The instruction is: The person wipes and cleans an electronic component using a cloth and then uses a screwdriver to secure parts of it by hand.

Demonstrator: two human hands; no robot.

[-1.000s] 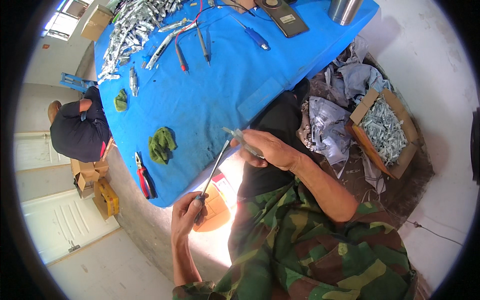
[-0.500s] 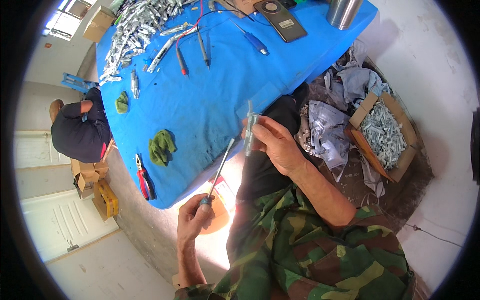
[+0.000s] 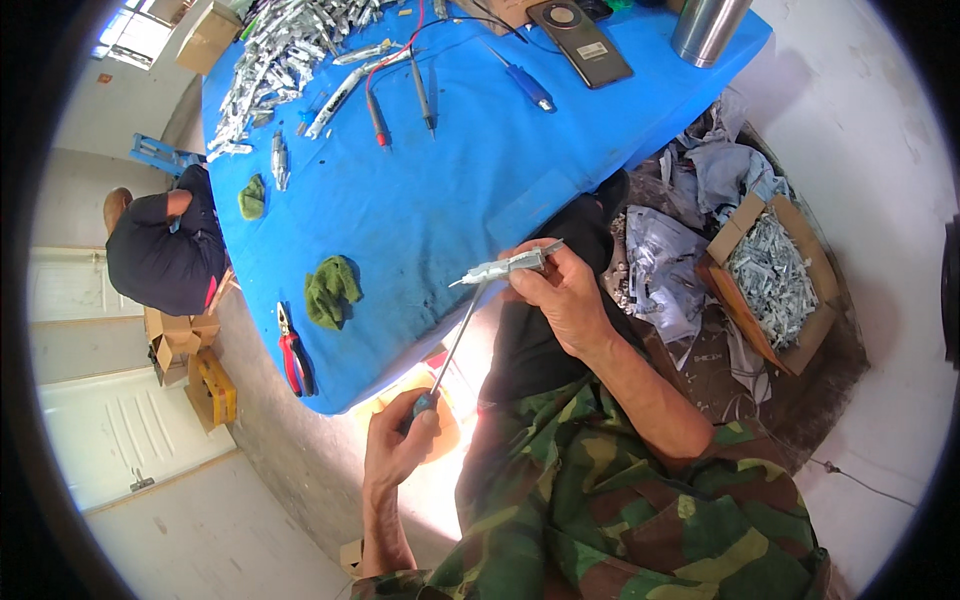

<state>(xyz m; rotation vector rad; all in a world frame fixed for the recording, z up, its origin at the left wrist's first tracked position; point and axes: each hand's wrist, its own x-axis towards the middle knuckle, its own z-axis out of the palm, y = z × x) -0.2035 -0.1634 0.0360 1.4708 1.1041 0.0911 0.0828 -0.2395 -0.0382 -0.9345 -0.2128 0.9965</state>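
Note:
My left hand (image 3: pixel 398 440), low in the view, grips the dark handle of a screwdriver (image 3: pixel 455 348) whose shaft points up and to the right. Its tip reaches the underside of a slim silvery-white part (image 3: pixel 505 267); whether they touch I cannot tell. That part lies nearly level between the thumb and fingers of my right hand (image 3: pixel 567 300), just off the front edge of the blue-covered table (image 3: pixel 420 220). It has a thin pointed end on the left and a metal tab on the right. A green cloth (image 3: pixel 331 292) rests on the table to the left.
Red-handled pliers (image 3: pixel 294 355), a blue screwdriver (image 3: pixel 528 86), two test probes (image 3: pixel 378 122), a phone (image 3: pixel 580 45) and a steel flask (image 3: pixel 708 30) lie or stand on the table. A heap of silvery parts (image 3: pixel 280 60) is at the back. A box of scrap (image 3: pixel 770 280) stands right. Another person (image 3: pixel 165 245) bends over at left.
My right hand has turned the silvery part from upright to nearly level. The screwdriver has swung its tip slightly right, under the part. The whole view has shifted a little.

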